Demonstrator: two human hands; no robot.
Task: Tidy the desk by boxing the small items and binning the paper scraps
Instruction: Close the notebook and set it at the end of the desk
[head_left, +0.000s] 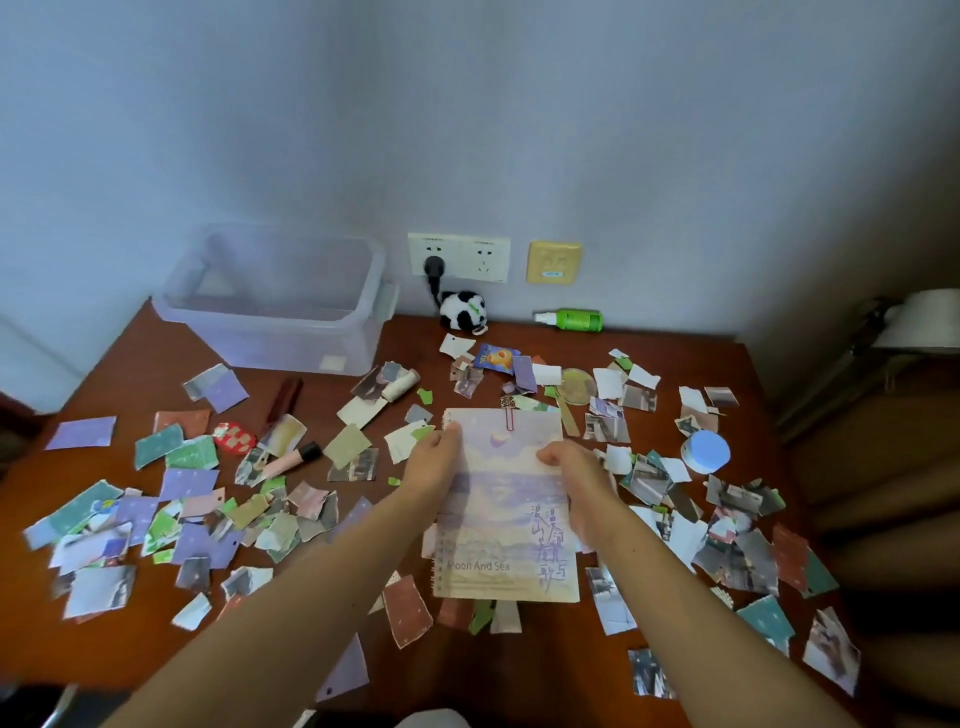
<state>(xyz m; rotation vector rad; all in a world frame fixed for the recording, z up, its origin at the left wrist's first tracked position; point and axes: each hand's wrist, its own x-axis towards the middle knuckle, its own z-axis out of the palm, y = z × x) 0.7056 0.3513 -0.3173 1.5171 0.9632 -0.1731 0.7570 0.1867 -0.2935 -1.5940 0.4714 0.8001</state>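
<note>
Head view: left hand (434, 462) and right hand (576, 480) grip the notebook (511, 525) by both edges amid paper scraps (189, 453)

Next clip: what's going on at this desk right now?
A person grips a spiral notebook titled Moon And Sea with both hands: left hand at its top left corner, right hand on its right edge. Torn paper scraps litter the wooden desk. The clear plastic box at back left looks empty.
</note>
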